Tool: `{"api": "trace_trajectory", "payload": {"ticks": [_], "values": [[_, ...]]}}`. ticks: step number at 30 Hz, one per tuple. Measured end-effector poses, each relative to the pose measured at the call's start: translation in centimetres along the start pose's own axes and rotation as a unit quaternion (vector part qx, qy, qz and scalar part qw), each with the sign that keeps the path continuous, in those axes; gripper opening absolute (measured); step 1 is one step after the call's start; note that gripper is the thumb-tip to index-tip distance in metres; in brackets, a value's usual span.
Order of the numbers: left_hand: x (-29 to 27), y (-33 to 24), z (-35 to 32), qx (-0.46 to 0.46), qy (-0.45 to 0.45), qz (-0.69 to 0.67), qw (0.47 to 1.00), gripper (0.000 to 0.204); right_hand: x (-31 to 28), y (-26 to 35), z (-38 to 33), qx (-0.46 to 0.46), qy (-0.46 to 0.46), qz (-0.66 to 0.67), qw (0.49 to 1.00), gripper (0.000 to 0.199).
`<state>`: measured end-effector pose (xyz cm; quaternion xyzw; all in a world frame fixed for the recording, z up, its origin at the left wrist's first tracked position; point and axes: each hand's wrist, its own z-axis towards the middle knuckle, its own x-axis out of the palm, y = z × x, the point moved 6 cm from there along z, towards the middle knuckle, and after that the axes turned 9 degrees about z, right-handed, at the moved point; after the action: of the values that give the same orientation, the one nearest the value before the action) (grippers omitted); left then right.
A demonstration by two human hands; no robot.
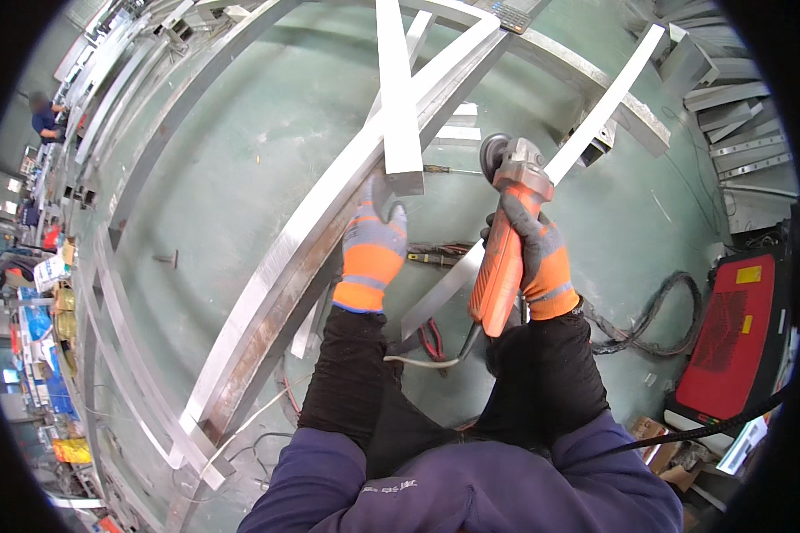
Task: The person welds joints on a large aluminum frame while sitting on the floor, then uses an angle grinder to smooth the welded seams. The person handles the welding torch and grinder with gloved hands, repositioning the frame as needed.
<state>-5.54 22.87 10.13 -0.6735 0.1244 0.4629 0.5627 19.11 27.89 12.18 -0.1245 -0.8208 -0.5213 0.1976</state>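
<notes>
My right hand (544, 262), in an orange and grey work glove, is wrapped round the orange body of an angle grinder (504, 258). The grinder's disc (496, 156) points up and away, clear of any metal. A cable leaves its lower end. My left hand (373, 253), gloved alike, has its thumb apart from its stretched fingers and holds nothing. Its fingertips, slightly blurred, are just below the cut end of a square metal tube (401, 115). That tube lies across a long metal beam (311, 209); whether the fingers touch either is hard to tell.
A red machine (727, 333) stands at the right beside a coiled black cable (658, 329). Pliers (432, 338) and a screwdriver (449, 169) lie on the green floor. Metal profiles (738, 133) are stacked at the far right. Another person (46, 120) is at the far left.
</notes>
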Motion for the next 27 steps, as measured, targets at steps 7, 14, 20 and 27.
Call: {"api": "trace_trajectory", "payload": {"ticks": [7,14,20,27], "values": [[-5.3,-4.3,4.9,0.294,-0.116,0.194,0.929,0.067,0.0,-1.7,1.1,0.035,0.013,0.085,0.996,0.043],[-3.4,-11.2,12.4,0.573,0.049,0.465,0.674,0.062,-0.6,-0.8,0.9,0.095,-0.02,0.19,0.977,0.043],[0.4,-14.1,14.3,0.589,0.194,0.482,0.619,0.044,-1.5,0.0,1.1,0.085,-0.026,0.297,0.951,0.034],[6.9,-21.7,14.6,0.59,0.142,0.489,0.626,0.037,-1.0,1.1,0.9,0.022,-0.003,0.404,0.914,0.04]]}}
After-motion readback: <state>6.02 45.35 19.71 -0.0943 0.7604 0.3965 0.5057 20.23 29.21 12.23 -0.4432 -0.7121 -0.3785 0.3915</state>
